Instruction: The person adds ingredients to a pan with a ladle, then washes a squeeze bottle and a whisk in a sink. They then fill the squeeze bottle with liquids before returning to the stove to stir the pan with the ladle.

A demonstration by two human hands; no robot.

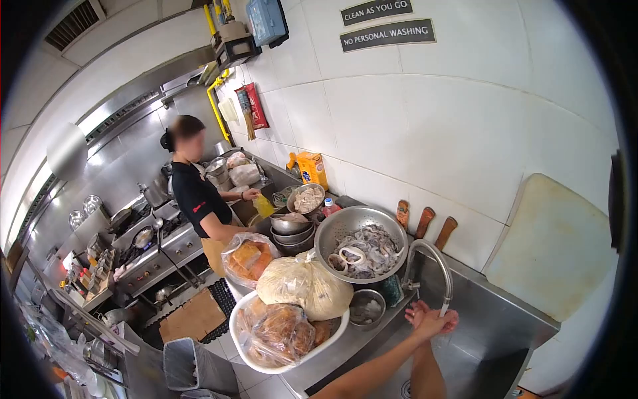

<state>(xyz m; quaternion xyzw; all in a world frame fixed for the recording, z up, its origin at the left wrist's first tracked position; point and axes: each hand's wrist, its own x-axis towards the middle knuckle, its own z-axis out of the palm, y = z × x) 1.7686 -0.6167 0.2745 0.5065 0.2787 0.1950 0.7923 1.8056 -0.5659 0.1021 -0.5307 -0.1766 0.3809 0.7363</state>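
My two hands are together under the curved metal faucet [446,269], over the steel sink [495,332], with the wrists crossed. My left hand [438,323] lies across the right, close below the spout. My right hand [417,310] shows its fingers apart, a little to the left of the spout. Neither hand holds a thing that I can see; the overlap hides part of the palms. Beside the faucet, a perforated steel colander [335,229] contains raw squid [369,253]. A small metal container [367,309] stands below it, near my hands.
A white tub [256,359] bears bagged food [286,332] and a large pale bag [306,286]. A cutting board [551,246] leans on the wall at right; wooden handles [425,221] stand behind the faucet. A co-worker [196,193] holds something yellow at another sink.
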